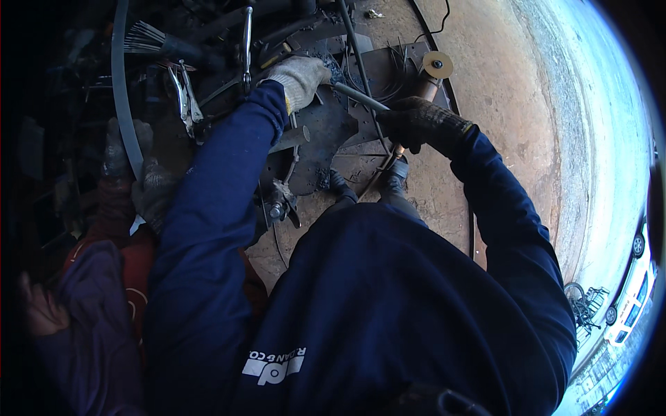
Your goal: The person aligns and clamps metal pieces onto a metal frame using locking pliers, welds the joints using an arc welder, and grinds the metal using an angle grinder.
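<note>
My right hand (424,125), in a dark knit glove, is closed round one end of a grey metal bar (361,96). The bar's other end points toward my left hand (298,80), over a dark metal plate (322,128) with cutouts. A pale knit glove covers that left hand. Its fingers are curled at the far part of the plate, beside dark shavings (335,69); what lies under them is hidden. Just beyond my right hand is a power tool with a tan round disc (438,65) and a copper-coloured body (427,88).
Locking pliers (184,100), a wire bundle (147,38) and a shiny wrench-like tool (247,45) crowd the dark left side. A clamp (277,208) sits near my left forearm. A co-worker's gloved hand (156,191) is beside a curved strip (123,90). A dark cable (472,229) crosses the floor.
</note>
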Available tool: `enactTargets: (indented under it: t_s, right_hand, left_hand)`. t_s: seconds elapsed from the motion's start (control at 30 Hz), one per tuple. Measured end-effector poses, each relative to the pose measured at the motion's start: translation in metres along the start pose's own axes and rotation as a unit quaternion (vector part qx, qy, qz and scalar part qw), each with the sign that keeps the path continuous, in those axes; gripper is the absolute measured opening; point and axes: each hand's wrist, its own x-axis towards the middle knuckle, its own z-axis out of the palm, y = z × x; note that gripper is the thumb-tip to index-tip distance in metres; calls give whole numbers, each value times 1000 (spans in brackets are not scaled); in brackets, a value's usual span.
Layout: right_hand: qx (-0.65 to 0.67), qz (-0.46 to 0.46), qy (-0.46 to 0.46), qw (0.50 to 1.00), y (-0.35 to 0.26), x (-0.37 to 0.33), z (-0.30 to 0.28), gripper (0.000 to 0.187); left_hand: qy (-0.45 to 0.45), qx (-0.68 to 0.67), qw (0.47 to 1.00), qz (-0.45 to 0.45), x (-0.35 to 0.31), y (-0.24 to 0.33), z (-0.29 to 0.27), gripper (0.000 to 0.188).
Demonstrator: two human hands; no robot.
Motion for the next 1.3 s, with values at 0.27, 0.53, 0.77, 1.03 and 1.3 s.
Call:
enactTargets:
  t_s: [0.27,0.53,0.77,1.03,1.3]
  right_hand:
    - [249,299,94,916,-53,6,17,44]
    - [249,314,169,901,-68,8,62,45]
    - [274,313,192,889,-82,12,99,46]
    - [212,309,168,912,-78,10,85,45]
    - [288,304,171,892,-66,3,68,47]
  left_hand:
    - [-14,-9,1000,-5,-5,0,-8,40]
    - [-31,33,998,33,-2,-4,-10,43]
    - [-32,17,997,65,-6,-5,-11,40]
    - [-32,72,995,58,-4,-3,2,31]
    - [63,-26,997,45,-11,3,5,29]
